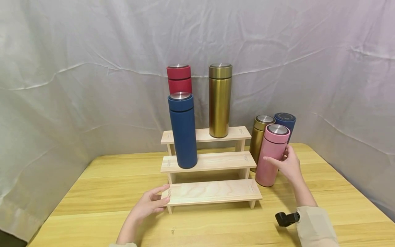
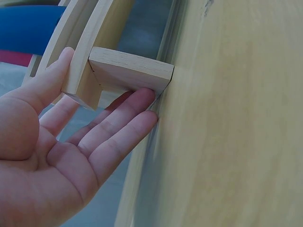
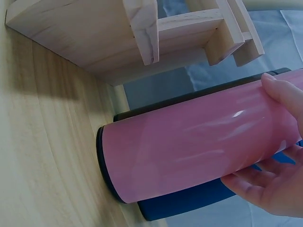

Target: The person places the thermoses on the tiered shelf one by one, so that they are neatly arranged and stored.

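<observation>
My right hand (image 1: 290, 164) grips a pink thermos bottle (image 1: 271, 156), thumb on the near side and fingers round the far side. The bottle's dark base (image 3: 109, 165) is at the tabletop; I cannot tell whether it touches. My left hand (image 1: 149, 202) holds the left end of the lowest step of a wooden tiered stand (image 1: 213, 191). In the left wrist view, thumb and index finger straddle the board's end while other fingers touch its leg (image 2: 132, 71). A tall blue thermos (image 1: 183, 133) stands on the middle step. Red (image 1: 179, 80) and gold (image 1: 220, 103) thermoses are behind it, the gold one on the top step.
Behind the pink bottle, right of the stand, are a shorter gold thermos (image 1: 256, 137) and a dark blue one (image 1: 285, 118), both partly hidden. A grey cloth (image 1: 123, 85) hangs behind the wooden table (image 1: 102, 192). A black clip (image 1: 287, 219) sits at the right sleeve.
</observation>
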### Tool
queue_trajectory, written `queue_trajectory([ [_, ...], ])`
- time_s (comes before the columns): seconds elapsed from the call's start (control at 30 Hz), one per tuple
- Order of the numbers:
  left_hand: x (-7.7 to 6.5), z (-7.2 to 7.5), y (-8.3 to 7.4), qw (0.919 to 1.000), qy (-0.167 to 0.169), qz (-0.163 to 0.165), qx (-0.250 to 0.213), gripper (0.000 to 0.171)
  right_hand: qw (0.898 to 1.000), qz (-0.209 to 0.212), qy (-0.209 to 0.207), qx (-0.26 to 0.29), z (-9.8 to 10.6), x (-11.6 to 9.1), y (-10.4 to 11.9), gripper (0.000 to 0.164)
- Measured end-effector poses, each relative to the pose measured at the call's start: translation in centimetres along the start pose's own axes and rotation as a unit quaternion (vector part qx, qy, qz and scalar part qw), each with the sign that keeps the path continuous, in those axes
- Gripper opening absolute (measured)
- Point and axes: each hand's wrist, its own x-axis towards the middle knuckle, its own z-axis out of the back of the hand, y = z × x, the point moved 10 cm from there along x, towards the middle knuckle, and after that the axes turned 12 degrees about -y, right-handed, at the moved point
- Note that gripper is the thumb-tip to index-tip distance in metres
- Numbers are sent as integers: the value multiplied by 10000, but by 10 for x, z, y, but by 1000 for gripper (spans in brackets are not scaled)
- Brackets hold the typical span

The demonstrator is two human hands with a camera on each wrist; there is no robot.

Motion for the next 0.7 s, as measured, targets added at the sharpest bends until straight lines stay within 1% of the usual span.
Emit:
queue_trajectory([
  [0.13,0,1,1,10000,-29,25,-13,56,9999,-45,-121,52,0,3,-6,82],
  [0.2,0,1,1,10000,-49,34,-16,56,9996,-32,-285,27,-1,13,-26,80],
  [0.23,0,1,1,10000,-57,37,-18,56,9995,-79,-299,48,-2,16,-32,81],
  [0.27,0,1,1,10000,-61,40,-13,56,9992,7,-407,29,-4,26,-50,82],
  [0.37,-1,1,1,10000,-41,42,-17,56,9986,69,-531,-16,-3,27,-54,78],
  [0.43,-1,1,1,10000,-31,46,-11,56,9989,62,-449,126,-2,22,-42,81],
  [0.47,-1,1,1,10000,-21,39,-9,56,9986,150,-482,128,-1,23,-43,80],
  [0.5,-1,1,0,10000,-12,36,-10,56,9988,96,-452,168,0,20,-36,77],
  [0.53,-1,1,0,10000,-11,31,-5,56,9985,192,-492,145,-2,27,-48,76],
  [0.57,-1,1,0,10000,-7,30,0,56,9983,198,-519,172,-2,30,-53,77],
  [0.6,0,1,0,10000,-7,27,1,56,9981,220,-571,79,-3,35,-62,77],
  [0.67,0,1,0,10000,-3,26,8,56,9975,260,-657,9,-2,39,-70,76],
  [0.7,0,1,0,10000,-9,34,17,57,9975,270,-656,13,-2,39,-69,76],
])
